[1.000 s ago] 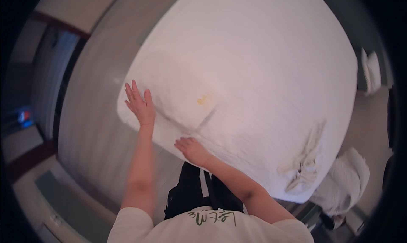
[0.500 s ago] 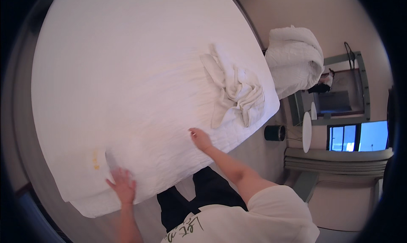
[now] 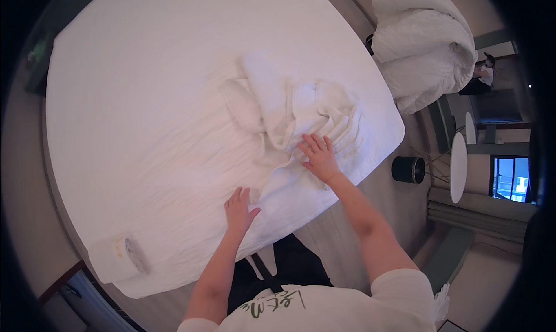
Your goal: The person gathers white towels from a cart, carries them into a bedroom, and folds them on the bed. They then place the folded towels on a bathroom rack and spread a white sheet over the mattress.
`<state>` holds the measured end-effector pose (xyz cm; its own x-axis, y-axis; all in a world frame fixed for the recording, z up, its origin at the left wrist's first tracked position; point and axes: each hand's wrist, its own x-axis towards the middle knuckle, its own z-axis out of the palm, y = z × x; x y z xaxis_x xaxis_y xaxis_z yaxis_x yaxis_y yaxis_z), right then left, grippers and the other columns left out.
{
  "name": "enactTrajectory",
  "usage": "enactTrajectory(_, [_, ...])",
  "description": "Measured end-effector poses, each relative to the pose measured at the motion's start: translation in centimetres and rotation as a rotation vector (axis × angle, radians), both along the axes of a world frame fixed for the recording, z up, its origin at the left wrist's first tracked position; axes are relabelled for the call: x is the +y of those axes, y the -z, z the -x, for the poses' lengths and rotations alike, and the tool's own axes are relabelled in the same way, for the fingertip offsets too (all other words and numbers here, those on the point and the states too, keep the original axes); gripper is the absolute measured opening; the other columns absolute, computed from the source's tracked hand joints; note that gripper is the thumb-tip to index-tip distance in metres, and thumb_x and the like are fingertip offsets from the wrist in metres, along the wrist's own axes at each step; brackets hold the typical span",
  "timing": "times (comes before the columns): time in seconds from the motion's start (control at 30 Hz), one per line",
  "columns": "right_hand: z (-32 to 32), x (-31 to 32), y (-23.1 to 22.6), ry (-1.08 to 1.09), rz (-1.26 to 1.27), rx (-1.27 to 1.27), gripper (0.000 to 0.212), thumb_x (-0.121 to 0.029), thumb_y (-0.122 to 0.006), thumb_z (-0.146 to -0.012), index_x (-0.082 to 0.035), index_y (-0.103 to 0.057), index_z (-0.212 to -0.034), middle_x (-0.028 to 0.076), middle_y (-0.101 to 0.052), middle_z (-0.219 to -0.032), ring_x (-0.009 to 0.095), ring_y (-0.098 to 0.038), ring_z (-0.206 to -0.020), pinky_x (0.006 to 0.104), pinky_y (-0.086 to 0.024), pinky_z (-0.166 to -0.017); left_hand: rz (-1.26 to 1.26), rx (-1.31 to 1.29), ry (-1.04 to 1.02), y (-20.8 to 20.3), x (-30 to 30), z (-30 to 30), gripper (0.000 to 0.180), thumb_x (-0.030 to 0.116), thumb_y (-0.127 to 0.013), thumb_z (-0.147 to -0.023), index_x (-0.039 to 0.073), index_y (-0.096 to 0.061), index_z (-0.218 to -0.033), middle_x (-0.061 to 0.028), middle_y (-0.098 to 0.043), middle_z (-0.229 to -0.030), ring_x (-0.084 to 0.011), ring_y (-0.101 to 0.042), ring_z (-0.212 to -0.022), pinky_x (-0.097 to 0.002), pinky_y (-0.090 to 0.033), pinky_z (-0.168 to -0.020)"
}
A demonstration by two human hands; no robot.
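Observation:
A bed covered in white [image 3: 127,94] fills most of the view. On its right half lies a bunched, wrinkled white cloth [image 3: 307,109], probably bed linen. My right hand [image 3: 318,158] is at the near edge of this bunch, fingers spread over the folds. My left hand [image 3: 239,209] hovers over or rests on the white cover nearer to me, its fingers apart and nothing in them; contact is hard to tell. At the bed's near left corner is a white flat item with yellow marks [image 3: 119,254] and a greyish patch; its kind is unclear.
Beyond the bed's right side sits a heaped white duvet [image 3: 425,48]. A dark green bin [image 3: 408,170] stands on the floor by a round white table [image 3: 458,167]. Farther right are a window [image 3: 509,178] and grey-green curtains [image 3: 480,216].
My left hand has moved right, away from the yellow-marked item. My right hand has reached forward and right, from the bare cover to the bunched cloth, and its fingers have spread. The view has shifted.

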<state>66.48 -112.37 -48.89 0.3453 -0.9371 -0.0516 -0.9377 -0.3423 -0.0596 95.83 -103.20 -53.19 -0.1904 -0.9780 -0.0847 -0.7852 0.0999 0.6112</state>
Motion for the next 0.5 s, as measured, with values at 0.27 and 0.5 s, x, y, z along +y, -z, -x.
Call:
enactTrajectory(0.27, [5.5,0.3,-3.0,-0.100,-0.184,-0.082,0.070,-0.034,-0.073,-0.063,-0.017,-0.044,-0.125,0.002,-0.047,-0.120,0.022,-0.040,-0.118,0.0470,-0.023,-0.103,-0.363,0.033,-0.050,-1.6,-4.7,4.0,0.024,0.017,-0.065,-0.074,0.006,-0.056,-0.094,-0.0192,-0.058,-0.095,-0.0349,-0.055,-0.091,-0.0415,-0.044,-0.074])
enactTrajectory(0.5, [2.7,-1.1,-2.5,-0.037,-0.096,-0.353,0.049,-0.037,-0.061,-0.077,-0.016,-0.050,-0.120,0.005,-0.045,-0.127,0.025,-0.038,-0.120,0.0472,-0.024,-0.102,-0.332,0.023,-0.013,-12.6,-4.3,-4.4,0.012,0.011,-0.059,-0.080,0.003,-0.056,-0.088,-0.0194,-0.059,-0.076,-0.0366,-0.058,-0.073,-0.0391,-0.045,-0.064])
